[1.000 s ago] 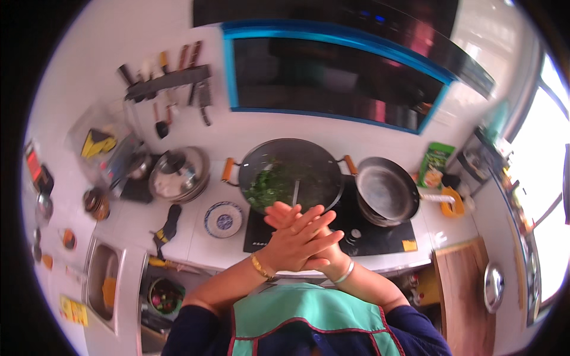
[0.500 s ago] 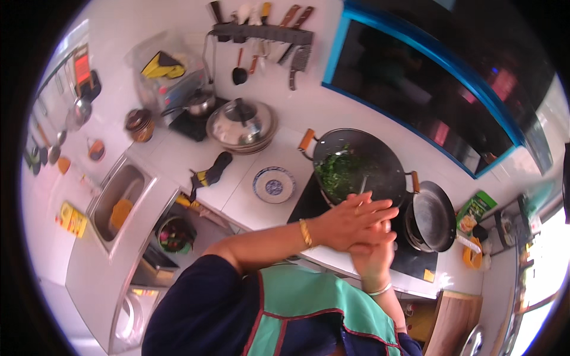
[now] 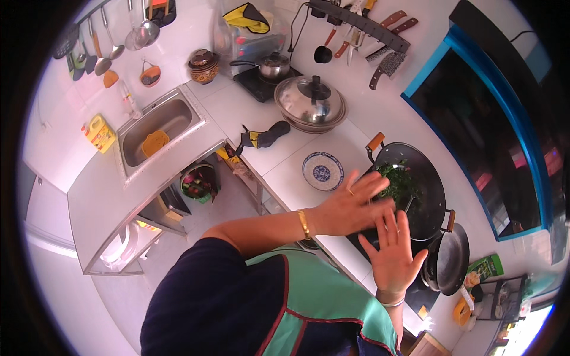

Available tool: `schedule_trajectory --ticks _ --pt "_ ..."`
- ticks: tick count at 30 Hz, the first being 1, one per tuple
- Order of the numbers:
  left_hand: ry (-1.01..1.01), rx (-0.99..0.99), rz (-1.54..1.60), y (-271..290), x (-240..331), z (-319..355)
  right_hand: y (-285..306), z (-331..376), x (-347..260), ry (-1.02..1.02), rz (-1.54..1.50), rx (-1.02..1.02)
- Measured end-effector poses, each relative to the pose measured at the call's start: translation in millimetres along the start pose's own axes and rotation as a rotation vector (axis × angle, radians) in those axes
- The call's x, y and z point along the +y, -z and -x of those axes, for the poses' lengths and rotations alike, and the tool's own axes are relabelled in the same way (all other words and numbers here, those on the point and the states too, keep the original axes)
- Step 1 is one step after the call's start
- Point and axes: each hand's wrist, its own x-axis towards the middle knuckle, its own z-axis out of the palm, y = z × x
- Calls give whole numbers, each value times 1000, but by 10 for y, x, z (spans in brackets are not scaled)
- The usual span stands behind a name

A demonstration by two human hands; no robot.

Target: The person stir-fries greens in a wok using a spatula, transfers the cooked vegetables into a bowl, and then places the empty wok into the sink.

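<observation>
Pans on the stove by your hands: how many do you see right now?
2. A large black wok holding chopped greens sits just beyond the left hand; a smaller empty frying pan sits right of the right hand. Neither hand touches them.

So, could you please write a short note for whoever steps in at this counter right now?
Left hand: open, empty, fingers spread, held above the counter by the wok's near rim.
Right hand: open, empty, palm up, just below the left; whether they touch is unclear.
Wok: on the stove with chopped greens and a utensil handle inside.
Blue-patterned plate: empty, on the counter left of the wok.
Empty pan: right of the wok.
Done: greens are in the wok.
Left: nothing plated yet.
</observation>
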Motion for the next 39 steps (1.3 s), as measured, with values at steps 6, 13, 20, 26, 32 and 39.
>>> schedule_trajectory --ticks 6,13,20,26,32,39 --pt "-265 -7 162 185 350 -121 -18 -88 73 3 147 95" --pt "-71 -149 191 79 261 -7 16 138 -93 40 415 30" --pt "-145 -188 358 -182 465 -132 272 489 -178 151 588 226" --pt "-99 -197 464 -278 402 -164 398 739 -259 261 521 539" --pt "-30 -150 532 -408 487 -194 488 778 -128 304 530 527" --pt "-110 -206 557 -491 464 -215 515 781 -135 268 562 569"
